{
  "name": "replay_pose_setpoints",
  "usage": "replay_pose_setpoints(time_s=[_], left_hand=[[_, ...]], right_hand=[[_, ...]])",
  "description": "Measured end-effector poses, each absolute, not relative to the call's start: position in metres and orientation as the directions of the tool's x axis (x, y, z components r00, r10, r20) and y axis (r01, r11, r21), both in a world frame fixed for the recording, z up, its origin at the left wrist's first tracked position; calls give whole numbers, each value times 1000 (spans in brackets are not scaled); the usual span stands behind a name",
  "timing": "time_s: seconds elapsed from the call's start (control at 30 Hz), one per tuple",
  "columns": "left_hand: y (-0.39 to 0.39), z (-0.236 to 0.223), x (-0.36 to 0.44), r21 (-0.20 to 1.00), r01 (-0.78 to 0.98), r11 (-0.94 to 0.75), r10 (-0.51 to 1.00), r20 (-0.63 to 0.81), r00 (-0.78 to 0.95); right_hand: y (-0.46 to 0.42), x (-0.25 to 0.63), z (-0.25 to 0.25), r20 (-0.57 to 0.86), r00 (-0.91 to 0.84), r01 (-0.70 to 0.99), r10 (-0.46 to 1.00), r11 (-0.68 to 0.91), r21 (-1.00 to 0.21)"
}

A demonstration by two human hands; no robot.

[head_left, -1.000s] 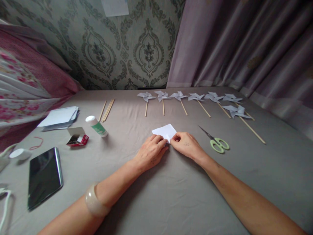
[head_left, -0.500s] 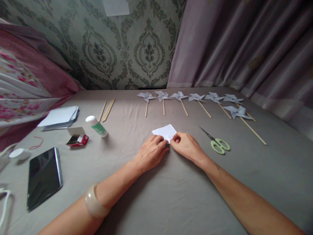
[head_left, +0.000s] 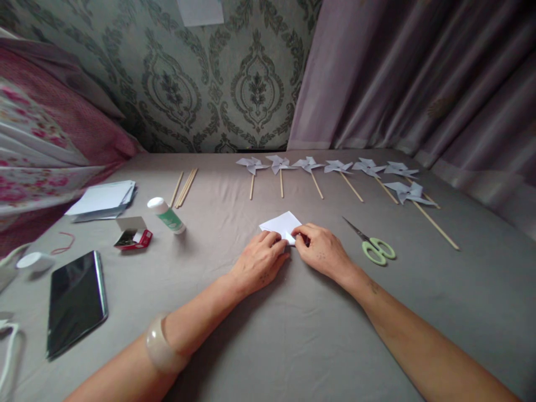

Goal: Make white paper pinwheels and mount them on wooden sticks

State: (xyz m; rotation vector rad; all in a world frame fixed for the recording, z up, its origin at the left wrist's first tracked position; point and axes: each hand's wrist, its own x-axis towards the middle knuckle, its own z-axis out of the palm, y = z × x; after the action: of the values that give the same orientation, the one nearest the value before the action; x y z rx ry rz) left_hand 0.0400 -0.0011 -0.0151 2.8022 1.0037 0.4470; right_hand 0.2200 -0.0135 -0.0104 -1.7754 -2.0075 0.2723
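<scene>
A small sheet of white paper (head_left: 281, 223) lies at the middle of the cloth, partly hidden by my fingers. My left hand (head_left: 260, 258) presses on its near left edge, fingers curled over it. At the near right edge, my right hand (head_left: 321, 250) pinches the paper between thumb and fingers, where a part looks lifted or folded. Green-handled scissors (head_left: 377, 250) rest to the right of my right hand, blades pointing away to the left. A glue stick (head_left: 167, 216) with a white cap lies tilted beyond my left hand.
Several paper pinwheels (head_left: 309, 164) on wooden sticks lie along the back right. Loose wooden sticks (head_left: 186, 188), a paper stack (head_left: 103, 200), an open red box (head_left: 134, 239), a phone (head_left: 77, 304) and a white cap (head_left: 35, 262) are on the left. A curtain (head_left: 377, 72) borders the right.
My right hand has shifted slightly right and turned over the paper's right edge, and the sheet has rotated a little. My left hand stays nearly still.
</scene>
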Motion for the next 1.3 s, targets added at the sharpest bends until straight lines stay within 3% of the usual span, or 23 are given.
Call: replay_pose_setpoints(time_s=[0.57,1.1,1.3], left_hand=[[-2,-15,40,225,591,-775,632,247,734],[-3,-12,41,219,607,-764,644,224,731],[-3,-11,42,227,603,-765,644,239,727]], right_hand=[[-15,215,-3,141,-147,933,979,185,-310],[-17,207,8,73,-321,947,944,316,63],[-14,203,13,69,-309,951,948,306,50]])
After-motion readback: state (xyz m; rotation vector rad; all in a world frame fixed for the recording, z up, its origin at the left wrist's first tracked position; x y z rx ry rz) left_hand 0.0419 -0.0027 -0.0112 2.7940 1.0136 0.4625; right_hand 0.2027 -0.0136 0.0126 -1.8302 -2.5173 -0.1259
